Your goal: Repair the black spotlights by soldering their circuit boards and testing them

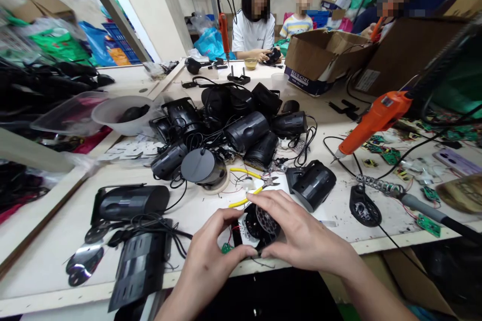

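At the front edge of the workbench, both my hands are around a small black round part with a honeycomb grille (pixel 266 219). My left hand (pixel 216 241) holds its left side, thumb along the near edge, beside a white inner piece with thin wires. A small green circuit board (pixel 227 248) hangs by the left thumb. Fingers of my right hand (pixel 297 228) curve over the top and right side of the part, thumb at the near edge. Yellow-handled cutting pliers (pixel 246 195) lie just behind it. Parts of the piece are hidden by my fingers.
Black cylindrical housings (pixel 246 130) with cables are piled behind. An orange electric screwdriver (pixel 376 118) hangs at right, above a soldering iron (pixel 425 208). A plastic bowl (pixel 122 115) stands left. A cardboard box (pixel 324 60) and a co-worker (pixel 254 35) are across the bench.
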`<state>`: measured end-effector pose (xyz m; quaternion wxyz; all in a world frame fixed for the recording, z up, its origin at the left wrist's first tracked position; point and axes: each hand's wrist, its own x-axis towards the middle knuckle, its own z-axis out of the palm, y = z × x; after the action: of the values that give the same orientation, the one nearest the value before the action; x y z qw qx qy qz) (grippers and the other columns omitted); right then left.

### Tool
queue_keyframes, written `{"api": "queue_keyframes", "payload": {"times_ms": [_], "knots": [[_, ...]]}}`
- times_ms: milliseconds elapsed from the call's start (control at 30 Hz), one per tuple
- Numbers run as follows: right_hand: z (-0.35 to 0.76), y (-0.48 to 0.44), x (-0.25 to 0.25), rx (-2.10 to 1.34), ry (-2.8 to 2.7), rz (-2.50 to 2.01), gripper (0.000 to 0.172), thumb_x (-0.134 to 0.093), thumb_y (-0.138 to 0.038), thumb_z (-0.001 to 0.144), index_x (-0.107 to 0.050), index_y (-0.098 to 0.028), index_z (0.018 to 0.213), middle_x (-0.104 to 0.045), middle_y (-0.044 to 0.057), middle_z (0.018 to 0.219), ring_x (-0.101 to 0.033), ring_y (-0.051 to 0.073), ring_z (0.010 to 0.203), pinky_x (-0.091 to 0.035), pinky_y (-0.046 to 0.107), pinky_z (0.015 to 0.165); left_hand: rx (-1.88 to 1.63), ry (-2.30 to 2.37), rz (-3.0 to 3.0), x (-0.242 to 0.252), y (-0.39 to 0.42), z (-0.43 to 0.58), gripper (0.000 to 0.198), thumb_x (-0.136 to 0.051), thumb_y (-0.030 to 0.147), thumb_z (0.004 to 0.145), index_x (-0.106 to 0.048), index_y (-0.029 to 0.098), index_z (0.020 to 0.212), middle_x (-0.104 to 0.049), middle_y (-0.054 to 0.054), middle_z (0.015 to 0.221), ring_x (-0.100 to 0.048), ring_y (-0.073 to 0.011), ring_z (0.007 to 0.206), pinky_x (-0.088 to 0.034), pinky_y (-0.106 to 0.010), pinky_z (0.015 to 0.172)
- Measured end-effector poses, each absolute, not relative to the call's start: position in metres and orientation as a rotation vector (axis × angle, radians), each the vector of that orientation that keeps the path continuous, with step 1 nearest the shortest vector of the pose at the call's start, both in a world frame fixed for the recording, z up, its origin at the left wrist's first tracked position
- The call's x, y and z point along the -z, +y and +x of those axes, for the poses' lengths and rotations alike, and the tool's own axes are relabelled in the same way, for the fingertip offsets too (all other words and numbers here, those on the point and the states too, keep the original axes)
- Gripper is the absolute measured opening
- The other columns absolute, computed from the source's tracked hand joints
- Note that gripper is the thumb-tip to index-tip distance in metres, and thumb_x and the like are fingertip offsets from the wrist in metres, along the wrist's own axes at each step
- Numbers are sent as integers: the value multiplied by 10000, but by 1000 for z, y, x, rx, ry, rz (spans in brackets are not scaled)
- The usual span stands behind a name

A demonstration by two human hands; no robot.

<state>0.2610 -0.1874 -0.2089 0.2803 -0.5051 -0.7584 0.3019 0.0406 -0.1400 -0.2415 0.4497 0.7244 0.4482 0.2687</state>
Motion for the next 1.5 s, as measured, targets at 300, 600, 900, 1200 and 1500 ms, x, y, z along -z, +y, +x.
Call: {"api": "queue_keyframes", "payload": {"times_ms": [300, 600, 900, 1200, 1500], "knots": [[265, -184, 211, -849, -2012, -1327, 906, -842, -218, 703, -368, -238, 1476, -495, 99, 1420, -438, 254, 1329, -373, 403, 1132, -670, 1105, 1739, 233, -139, 46, 377, -844, 244, 645, -636, 213, 957, -712, -19, 976, -683, -237, 969, -558, -378, 920], [265, -184, 209, -892, -1994, -1330, 847, -837, -190, 687, -426, -232, 1427, -524, 92, 1382, -450, 256, 1316, -388, 407, 1121, -666, 1090, 1628, 231, -141, 48, 376, -856, 232, 614, -632, 208, 915, -699, -6, 946, -669, -226, 959, -547, -362, 924], [265, -180, 221, -858, -1953, -1388, 873, -882, -206, 634, -449, -239, 1392, -516, 109, 1382, -475, 270, 1311, -390, 444, 1120, -692, 1119, 1668, 230, -138, 49, 363, -847, 246, 609, -628, 209, 896, -701, -16, 936, -665, -237, 955, -547, -381, 913], [265, -179, 218, -886, -1967, -1378, 857, -885, -154, 604, -485, -224, 1359, -534, 92, 1351, -488, 251, 1287, -395, 401, 1115, -701, 1093, 1546, 230, -138, 49, 384, -844, 209, 568, -598, 202, 863, -663, 12, 888, -654, -195, 867, -551, -344, 881], [263, -183, 221, -999, -1863, -1435, 894, -842, -158, 650, -408, -297, 1419, -445, 61, 1451, -420, 243, 1359, -354, 385, 1146, -670, 1107, 1645, 232, -142, 49, 369, -832, 204, 625, -603, 217, 915, -650, 3, 945, -621, -213, 964, -510, -357, 936]]}}
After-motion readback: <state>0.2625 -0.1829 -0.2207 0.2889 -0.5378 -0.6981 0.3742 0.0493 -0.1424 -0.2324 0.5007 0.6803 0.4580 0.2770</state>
